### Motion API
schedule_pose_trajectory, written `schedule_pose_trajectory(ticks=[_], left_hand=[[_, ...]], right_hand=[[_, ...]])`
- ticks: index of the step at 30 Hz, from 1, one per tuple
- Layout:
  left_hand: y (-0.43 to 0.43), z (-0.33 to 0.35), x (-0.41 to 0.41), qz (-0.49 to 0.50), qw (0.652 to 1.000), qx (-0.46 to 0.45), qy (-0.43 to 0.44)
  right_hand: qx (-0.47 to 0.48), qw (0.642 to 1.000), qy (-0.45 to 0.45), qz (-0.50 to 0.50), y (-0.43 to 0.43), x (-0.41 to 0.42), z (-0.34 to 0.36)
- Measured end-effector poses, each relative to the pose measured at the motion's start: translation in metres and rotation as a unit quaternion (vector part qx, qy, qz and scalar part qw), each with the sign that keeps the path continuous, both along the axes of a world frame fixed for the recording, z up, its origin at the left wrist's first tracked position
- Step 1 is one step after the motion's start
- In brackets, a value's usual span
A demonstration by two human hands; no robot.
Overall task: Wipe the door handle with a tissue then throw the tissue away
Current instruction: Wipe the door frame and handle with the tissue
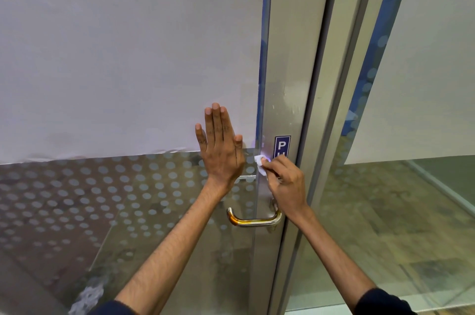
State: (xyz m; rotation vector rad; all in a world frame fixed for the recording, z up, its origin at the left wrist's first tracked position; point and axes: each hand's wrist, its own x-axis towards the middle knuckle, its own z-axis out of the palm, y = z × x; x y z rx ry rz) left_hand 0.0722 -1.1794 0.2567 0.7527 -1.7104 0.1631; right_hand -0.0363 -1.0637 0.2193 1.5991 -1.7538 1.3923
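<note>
Frosted glass door [128,57], left hand [220,150] flat, fingers spread, right hand [284,181] grip pinching tissue [260,164] above door handle [254,219]

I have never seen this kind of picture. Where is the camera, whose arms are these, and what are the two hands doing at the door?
There is one picture, taken by a camera worn on a person's head, so you see that person's own arms reaching forward. The left hand lies flat and open on the glass door. The right hand pinches a small white tissue against the door's metal frame, just below a blue sign that it partly covers. The curved metal door handle is lower down; the tissue is not on it at this moment.
</note>
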Motion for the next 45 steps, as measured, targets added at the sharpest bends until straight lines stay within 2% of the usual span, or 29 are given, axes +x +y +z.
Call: schedule_pose_trajectory(ticks=[6, 10, 12, 17, 20, 26, 32, 34, 40, 45], left_hand=[[0.0, 0.0, 0.0, 0.001, 1.0, -0.008, 0.005], [-0.002, -0.001, 0.0, 0.003, 1.0, -0.01, 0.005], [-0.002, 0.0, -0.001, 0.003, 1.0, -0.007, 0.008], [-0.002, -0.001, -0.001, -0.001, 1.0, -0.012, 0.011], [-0.002, -0.001, -0.001, 0.004, 1.0, -0.013, 0.01], [-0.001, 0.0, -0.002, 0.002, 1.0, -0.01, 0.014], [-0.001, 0.001, -0.001, -0.002, 1.0, -0.006, 0.007], [-0.002, -0.002, 0.001, 0.001, 1.0, -0.008, 0.0], [-0.007, -0.015, 0.009, -0.001, 0.999, -0.024, -0.031], [-0.006, -0.014, 0.01, 0.005, 0.999, -0.029, -0.032]], right_hand=[[-0.104, 0.994, -0.041, -0.011, -0.007, 0.001, 0.044], [-0.129, 0.991, -0.044, -0.006, -0.009, 0.006, 0.045], [-0.117, 0.993, -0.019, -0.008, -0.009, 0.005, 0.033], [-0.014, 0.999, 0.044, -0.012, 0.0, -0.001, -0.032], [0.013, 1.0, 0.026, -0.003, 0.005, -0.001, -0.051], [0.055, 0.998, 0.015, 0.009, 0.009, -0.003, -0.039], [-0.06, 0.997, -0.038, -0.021, -0.001, -0.006, 0.027], [-0.065, 0.996, -0.051, -0.022, -0.002, -0.006, 0.032], [-0.02, 0.996, -0.082, -0.024, 0.017, -0.013, 0.002], [0.098, 0.989, -0.109, -0.026, 0.034, -0.016, -0.036]])
